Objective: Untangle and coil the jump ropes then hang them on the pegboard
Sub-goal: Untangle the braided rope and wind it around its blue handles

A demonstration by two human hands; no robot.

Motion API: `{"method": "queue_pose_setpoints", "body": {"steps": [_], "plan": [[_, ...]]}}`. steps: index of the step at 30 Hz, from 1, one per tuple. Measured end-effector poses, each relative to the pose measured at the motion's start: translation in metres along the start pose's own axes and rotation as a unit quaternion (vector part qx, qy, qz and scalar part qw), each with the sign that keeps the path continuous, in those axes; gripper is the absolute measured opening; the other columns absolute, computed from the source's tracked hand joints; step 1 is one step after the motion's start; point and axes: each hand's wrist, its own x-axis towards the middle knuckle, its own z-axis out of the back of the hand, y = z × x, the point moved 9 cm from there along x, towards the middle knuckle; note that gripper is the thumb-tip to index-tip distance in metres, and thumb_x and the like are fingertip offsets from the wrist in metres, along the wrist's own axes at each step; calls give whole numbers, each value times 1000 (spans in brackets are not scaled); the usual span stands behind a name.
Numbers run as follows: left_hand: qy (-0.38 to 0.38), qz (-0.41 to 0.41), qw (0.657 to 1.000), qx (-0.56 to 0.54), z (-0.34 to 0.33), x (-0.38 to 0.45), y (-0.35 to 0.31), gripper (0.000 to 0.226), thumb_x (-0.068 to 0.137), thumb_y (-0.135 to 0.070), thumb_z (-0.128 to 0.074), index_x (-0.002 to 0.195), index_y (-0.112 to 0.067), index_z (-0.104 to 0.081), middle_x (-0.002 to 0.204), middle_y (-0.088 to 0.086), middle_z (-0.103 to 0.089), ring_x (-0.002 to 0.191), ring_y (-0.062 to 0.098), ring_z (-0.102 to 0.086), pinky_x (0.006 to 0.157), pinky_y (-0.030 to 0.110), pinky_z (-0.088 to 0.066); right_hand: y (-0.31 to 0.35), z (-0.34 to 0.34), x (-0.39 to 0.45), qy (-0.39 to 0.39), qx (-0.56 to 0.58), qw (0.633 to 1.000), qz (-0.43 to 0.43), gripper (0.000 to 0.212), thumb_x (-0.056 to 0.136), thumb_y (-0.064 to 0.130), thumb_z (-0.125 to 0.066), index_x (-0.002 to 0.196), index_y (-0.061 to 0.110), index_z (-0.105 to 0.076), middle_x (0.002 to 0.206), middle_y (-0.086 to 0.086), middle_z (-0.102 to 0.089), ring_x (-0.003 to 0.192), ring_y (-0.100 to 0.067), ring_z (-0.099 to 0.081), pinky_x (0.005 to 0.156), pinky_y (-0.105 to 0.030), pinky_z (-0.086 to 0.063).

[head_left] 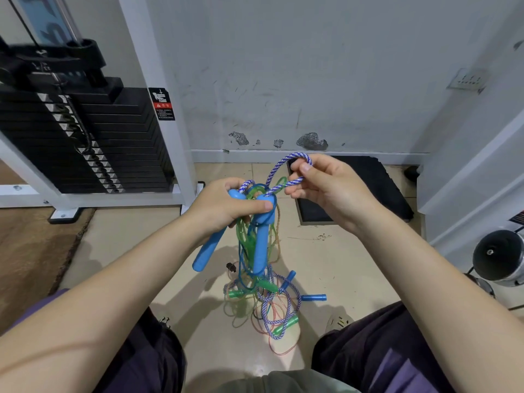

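Gym floor, untangling step: your left hand (226, 207) grips blue handles (262, 236), right hand (326, 184) pinches the striped rope (286, 185); next, probably work that loop free.

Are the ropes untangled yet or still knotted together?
Still tangled: blue-white rope, green and orange cords intertwine, hanging from the left hand to the floor.

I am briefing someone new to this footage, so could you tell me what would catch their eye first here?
First, the two hands at centre: the left hand grips two blue handles, while the right hand pinches a loop of blue-and-white braided rope. Below them, a tangle of ropes trails onto the tiled floor. At left stands a black weight stack.
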Motion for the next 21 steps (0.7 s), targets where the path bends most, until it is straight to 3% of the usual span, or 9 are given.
{"method": "queue_pose_setpoints", "body": {"steps": [3,5,9,13,15,18,21], "plan": [[-10,-3,1000,-5,3,0,-2,30,70,-22,-89,88,-11,-68,67,3,-64,55,13,-52,44,21,-36,-5,-5,-1,24,-19,999,-22,3,94,3,-60,95,6,-61,77,-7,-65,72,-23,-69,71,-27,-57],[-3,-7,1000,3,0,-2,-4,37,65,-21,-93,90,-10,-67,63,-3,-64,51,9,-51,44,19,-38,-12,-14,-3,54,-33,997,-40,13,89,-2,-65,95,8,-59,76,-6,-65,70,-22,-66,72,-29,-56],[11,-6,1000,3,-6,-3,-4,56,54,-29,-90,97,-3,-66,75,7,-68,66,17,-57,62,30,-46,-17,-21,-4,68,-72,994,-45,19,87,-4,-67,93,11,-59,74,-4,-67,66,-17,-63,65,-27,-54],[10,-19,1000,6,-4,-3,-6,43,56,-22,-96,85,-12,-66,65,-5,-65,53,7,-54,50,17,-42,-23,-25,-8,97,-80,989,-79,27,83,3,-74,96,16,-54,84,-6,-69,75,-21,-65,62,-30,-56],[15,-20,1000,5,-4,-3,-5,44,56,-22,-96,86,-11,-66,69,-1,-66,57,9,-56,53,20,-45,-27,-27,-9,111,-71,987,-92,29,83,0,-73,95,15,-52,84,-7,-69,76,-23,-65,64,-32,-59],[26,-12,999,-35,-4,-4,-6,47,53,-25,-94,89,-12,-67,71,3,-66,59,14,-56,54,24,-45,-23,-26,-7,107,-65,989,-74,28,83,-9,-68,91,13,-52,81,-7,-69,69,-19,-65,63,-29,-58],[44,-21,996,-72,-4,-5,-10,37,63,-25,-86,91,-11,-66,66,1,-64,53,12,-54,47,21,-39,-17,-24,-5,92,-86,991,-47,30,82,-14,-66,90,11,-52,81,-13,-66,60,-18,-61,58,-26,-54]]}}
